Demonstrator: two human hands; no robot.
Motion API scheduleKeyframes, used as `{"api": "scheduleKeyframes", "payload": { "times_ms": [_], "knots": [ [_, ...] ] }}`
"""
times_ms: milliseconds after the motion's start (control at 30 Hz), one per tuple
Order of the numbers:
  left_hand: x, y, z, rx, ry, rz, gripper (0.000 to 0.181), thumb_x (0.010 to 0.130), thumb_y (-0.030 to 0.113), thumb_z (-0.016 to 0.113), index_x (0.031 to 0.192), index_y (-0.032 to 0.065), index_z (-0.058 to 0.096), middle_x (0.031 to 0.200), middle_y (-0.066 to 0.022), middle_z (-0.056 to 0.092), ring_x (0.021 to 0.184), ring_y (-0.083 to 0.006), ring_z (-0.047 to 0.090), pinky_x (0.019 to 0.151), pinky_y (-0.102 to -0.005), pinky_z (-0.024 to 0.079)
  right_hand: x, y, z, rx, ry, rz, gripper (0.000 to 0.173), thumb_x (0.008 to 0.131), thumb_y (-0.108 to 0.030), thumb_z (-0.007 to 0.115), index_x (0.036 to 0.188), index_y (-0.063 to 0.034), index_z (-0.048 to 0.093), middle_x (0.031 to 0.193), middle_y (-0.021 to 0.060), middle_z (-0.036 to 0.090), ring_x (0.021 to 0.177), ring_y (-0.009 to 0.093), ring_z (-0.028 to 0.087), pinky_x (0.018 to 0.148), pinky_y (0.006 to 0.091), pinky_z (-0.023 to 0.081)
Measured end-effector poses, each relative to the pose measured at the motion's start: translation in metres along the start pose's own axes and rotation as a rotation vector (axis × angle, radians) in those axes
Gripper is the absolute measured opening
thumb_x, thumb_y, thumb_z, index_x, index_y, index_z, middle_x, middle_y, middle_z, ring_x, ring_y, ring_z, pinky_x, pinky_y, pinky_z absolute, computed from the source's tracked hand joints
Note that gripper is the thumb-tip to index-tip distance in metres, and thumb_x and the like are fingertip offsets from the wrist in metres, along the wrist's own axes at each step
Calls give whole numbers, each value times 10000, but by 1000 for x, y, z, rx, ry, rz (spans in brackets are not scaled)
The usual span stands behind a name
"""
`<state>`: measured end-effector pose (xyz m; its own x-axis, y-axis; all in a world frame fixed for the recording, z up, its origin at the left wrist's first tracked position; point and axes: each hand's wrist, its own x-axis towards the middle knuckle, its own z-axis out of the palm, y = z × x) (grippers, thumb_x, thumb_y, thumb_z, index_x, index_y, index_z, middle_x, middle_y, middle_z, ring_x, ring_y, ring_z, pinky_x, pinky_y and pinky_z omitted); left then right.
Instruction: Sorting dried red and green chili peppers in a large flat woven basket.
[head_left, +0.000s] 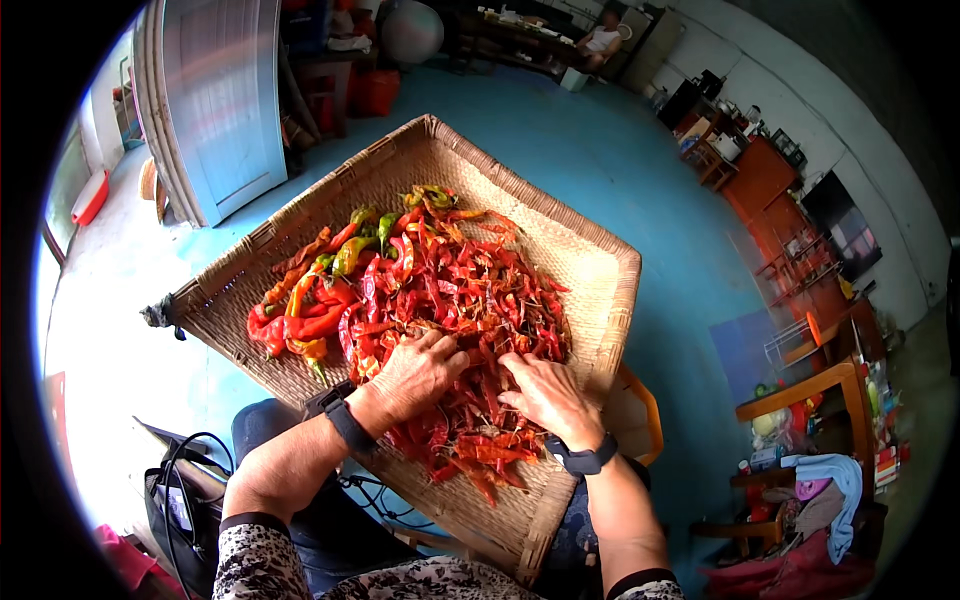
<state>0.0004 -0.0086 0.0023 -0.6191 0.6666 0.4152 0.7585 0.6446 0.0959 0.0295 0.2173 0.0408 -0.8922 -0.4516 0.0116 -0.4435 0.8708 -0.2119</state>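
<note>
A square woven bamboo basket (600, 270) rests across my lap with a broad heap of dried red chilli peppers (465, 277) in it. At the heap's left lie plumper, fresher-looking red peppers (322, 319), with a few green ones (349, 255) above them. My left hand (420, 367) presses into the near middle of the heap, its fingers curled down and their tips hidden among the chillies. Just to its right, my right hand (547, 394) lies palm down on the dried chillies, thumb and forefinger apart. Each wrist wears a dark strap.
A wooden chair (817, 397) piled with clothes stands at the right. Under the basket's right corner shows an orange-edged stool (641, 412). A black bag (184, 495) with a cable sits at lower left, near an open door (221, 112). Far back, a person (602, 39) sits.
</note>
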Motion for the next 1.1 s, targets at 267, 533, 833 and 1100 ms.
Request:
{"api": "scheduleKeyframes", "payload": {
  "times_ms": [267, 533, 833, 1100],
  "knots": [
    [4, -5, -21, -332, 155, -62, 173, 765, 70, 623, 923, 31, 566, 852, -117, 544, 856, -304, 561, 708, -381, 505, -1, 5, 0, 254, 117, 13, 165, 816, -24, 579, 980, -29, 598, 888, 176, 634, 778, 318, 640, 664, 378, 506],
    [15, -8, -15, -1250, 337, -432, 135, 891, 63, 624, 993, 29, 542, 885, -41, 588, 789, -111, 587, 700, -260, 508, -13, 27, -9, 676, 497, 66, 100, 845, -12, 596, 941, -31, 617, 761, -22, 591, 629, 44, 515, 551, 206, 428],
    [24, -22, -19, -1777, 435, -594, 147, 942, 40, 480, 1054, 86, 563, 992, 12, 605, 842, -77, 571, 766, -257, 505, -13, 22, -18, 884, 568, 98, 101, 879, -47, 603, 970, -4, 599, 798, 38, 640, 679, 59, 595, 559, 191, 475],
    [19, -22, -24, -1723, 306, -508, 140, 979, 51, 418, 1048, 87, 535, 926, -9, 596, 772, -100, 596, 699, -257, 517, -5, 10, -6, 938, 562, 73, 113, 810, 55, 645, 892, -14, 608, 919, 14, 557, 774, 62, 556, 603, 177, 462]
  ]
}}
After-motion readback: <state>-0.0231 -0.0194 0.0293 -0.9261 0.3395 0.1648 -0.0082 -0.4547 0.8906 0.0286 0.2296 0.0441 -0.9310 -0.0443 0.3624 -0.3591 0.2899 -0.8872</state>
